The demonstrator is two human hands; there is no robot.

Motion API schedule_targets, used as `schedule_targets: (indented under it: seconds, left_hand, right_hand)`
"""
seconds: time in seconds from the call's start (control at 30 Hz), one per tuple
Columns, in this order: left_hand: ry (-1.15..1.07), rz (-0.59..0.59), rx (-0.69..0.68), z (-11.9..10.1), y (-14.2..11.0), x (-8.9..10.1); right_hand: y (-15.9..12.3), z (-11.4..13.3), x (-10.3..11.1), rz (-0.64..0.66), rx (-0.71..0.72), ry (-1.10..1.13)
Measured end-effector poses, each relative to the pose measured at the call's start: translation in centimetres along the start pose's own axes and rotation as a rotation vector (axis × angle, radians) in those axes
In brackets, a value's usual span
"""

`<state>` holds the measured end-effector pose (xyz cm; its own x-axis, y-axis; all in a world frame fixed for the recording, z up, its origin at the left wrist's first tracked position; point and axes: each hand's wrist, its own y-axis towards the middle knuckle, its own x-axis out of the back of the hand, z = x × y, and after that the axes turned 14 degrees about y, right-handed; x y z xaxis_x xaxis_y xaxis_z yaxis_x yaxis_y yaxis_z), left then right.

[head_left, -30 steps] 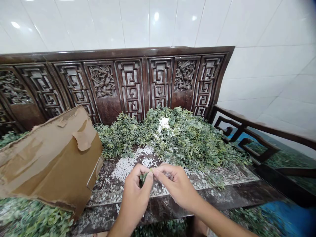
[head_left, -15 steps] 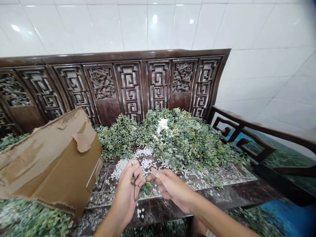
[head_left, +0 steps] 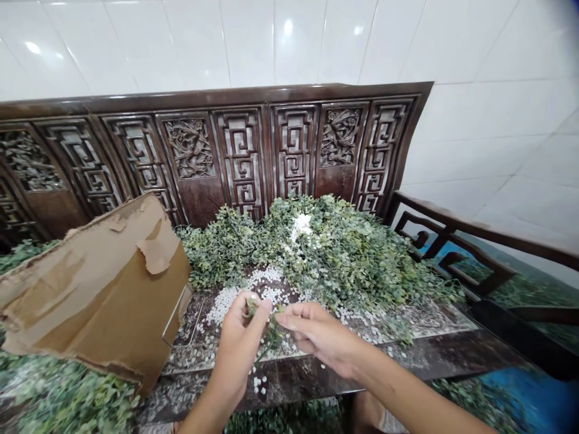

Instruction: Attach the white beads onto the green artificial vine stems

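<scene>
Thumb and fingers of the left hand (head_left: 242,337) pinched narrow on a green sprig (head_left: 272,336), right hand (head_left: 328,339) meeting it, its thumb and forefinger pressed together at the leaves, seemingly on the same piece! The sprig dangles between the hands, above the front of the table (head_left: 312,386); it should be feather-light and bendy, best gripped by its stem, the leaves likely springy, easily plucked. White bits (head_left: 226,301) lie scattered beneath, loose and probably skittish. Behind, a leafy heap (head_left: 357,259) climbs against the carved backrest (head_left: 196,202); torn-edged cardboard (head_left: 104,301) crowds the left, the armrest (head_left: 479,223) bounds the far right, and open air lies overhead.
</scene>
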<state>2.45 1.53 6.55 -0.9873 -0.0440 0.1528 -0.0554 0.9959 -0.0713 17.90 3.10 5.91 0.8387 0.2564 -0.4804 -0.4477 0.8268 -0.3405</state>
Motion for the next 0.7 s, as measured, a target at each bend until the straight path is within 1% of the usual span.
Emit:
schedule_targets:
  seconds: [0.07,0.1,0.17,0.27,0.33,0.4,0.47,0.53,0.6,0.7]
  left_hand:
    - [0.213,0.028,-0.053,0.2,0.2,0.0]
    - [0.278,0.059,-0.07,0.2,0.3,0.0]
    - [0.345,0.108,-0.085,0.3,0.4,0.0]
    - [0.404,0.124,-0.1,0.2,0.6,0.1]
    - [0.431,0.116,-0.106,0.2,0.7,0.1]
    - [0.446,0.076,-0.116,0.1,0.8,0.2]
    - [0.452,0.033,-0.128,0.1,0.9,0.2]
    - [0.455,0.023,-0.139,0.2,1.0,0.1]
    - [0.452,0.037,-0.149,0.3,0.9,0.0]
    - [0.445,0.063,-0.139,0.6,0.7,-0.1]
  right_hand:
    - [0.0,0.4,0.1,-0.039,0.072,-0.017]
    - [0.0,0.5,0.1,-0.059,0.098,-0.037]
    - [0.0,0.7,0.3,-0.083,0.118,-0.094]
    - [-0.2,0.7,0.7,-0.076,0.109,-0.142]
    - [-0.3,0.8,0.8,-0.039,0.083,-0.083]
    - [-0.3,0.9,1.0,-0.002,0.036,0.066]
    - [-0.2,1.1,1.2,-0.016,-0.004,0.247]
    - [-0.1,1.1,1.5,-0.066,-0.023,0.358]
    - [-0.2,1.1,1.8,-0.091,-0.024,0.377]
    - [-0.5,0.8,2.2,-0.061,0.0,0.319]
